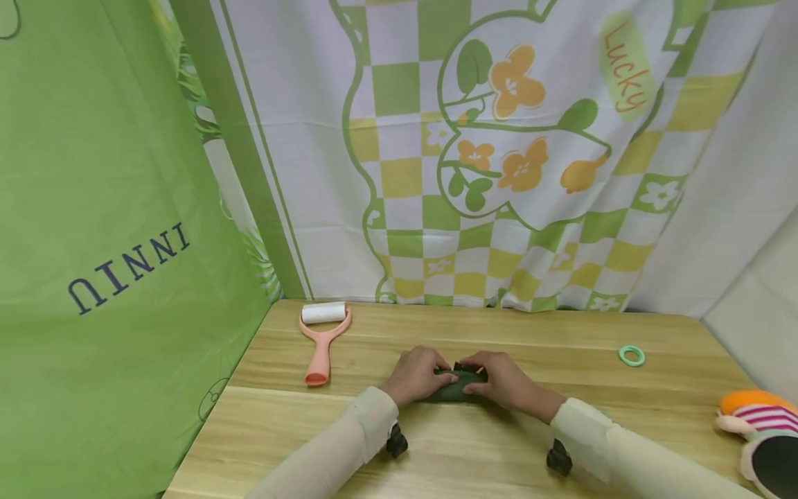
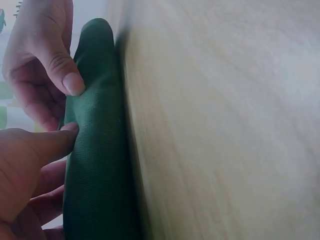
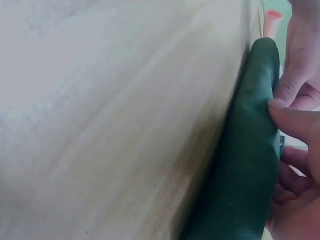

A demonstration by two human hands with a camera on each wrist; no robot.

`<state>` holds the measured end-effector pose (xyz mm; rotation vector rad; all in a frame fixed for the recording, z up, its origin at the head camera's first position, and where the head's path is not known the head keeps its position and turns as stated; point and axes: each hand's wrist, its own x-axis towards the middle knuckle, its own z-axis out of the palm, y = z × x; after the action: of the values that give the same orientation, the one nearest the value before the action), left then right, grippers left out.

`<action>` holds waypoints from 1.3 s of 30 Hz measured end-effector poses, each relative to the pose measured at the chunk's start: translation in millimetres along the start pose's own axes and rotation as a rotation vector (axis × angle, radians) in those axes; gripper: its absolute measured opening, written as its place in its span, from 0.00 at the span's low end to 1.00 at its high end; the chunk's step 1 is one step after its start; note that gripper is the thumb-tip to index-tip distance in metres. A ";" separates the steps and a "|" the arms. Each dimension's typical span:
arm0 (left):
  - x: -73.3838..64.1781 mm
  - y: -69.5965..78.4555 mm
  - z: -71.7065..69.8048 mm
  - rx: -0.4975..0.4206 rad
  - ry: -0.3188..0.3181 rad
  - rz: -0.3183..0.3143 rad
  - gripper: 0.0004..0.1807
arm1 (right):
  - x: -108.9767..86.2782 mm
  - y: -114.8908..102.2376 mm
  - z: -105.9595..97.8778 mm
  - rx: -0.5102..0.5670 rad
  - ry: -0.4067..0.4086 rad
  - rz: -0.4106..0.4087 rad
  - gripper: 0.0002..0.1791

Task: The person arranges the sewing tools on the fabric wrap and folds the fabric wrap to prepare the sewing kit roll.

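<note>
A long dark green leathery case (image 1: 458, 389) with rounded ends lies on the wooden table in front of me. My left hand (image 1: 413, 375) grips its left part, thumb on the near face and fingers behind. On the right part, my right hand (image 1: 508, 382) holds it in the same way. Both thumbs press close together near the middle of the green case (image 2: 100, 145) in the left wrist view. A small dark edge sticks up between the hands in the head view. The far side of the case (image 3: 240, 150) is mostly hidden by the fingers.
A pink-handled lint roller (image 1: 320, 346) with a white roll lies at the back left of the table (image 1: 280, 443). A mint green ring (image 1: 632, 355) lies at the back right. Colourful plush-like items (image 1: 760, 423) sit at the right edge. A patterned curtain (image 1: 399, 173) hangs behind.
</note>
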<state>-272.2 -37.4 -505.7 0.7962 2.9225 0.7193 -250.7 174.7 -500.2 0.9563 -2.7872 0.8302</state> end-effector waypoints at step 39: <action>0.1 5.4 2.8 0.113 0.030 0.017 0.10 | -4.3 -1.0 10.5 -0.314 0.086 -0.253 0.15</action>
<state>-269.3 -32.1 -505.8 0.8271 3.0100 0.5757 -245.6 170.9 -509.7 1.1484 -2.5464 0.3759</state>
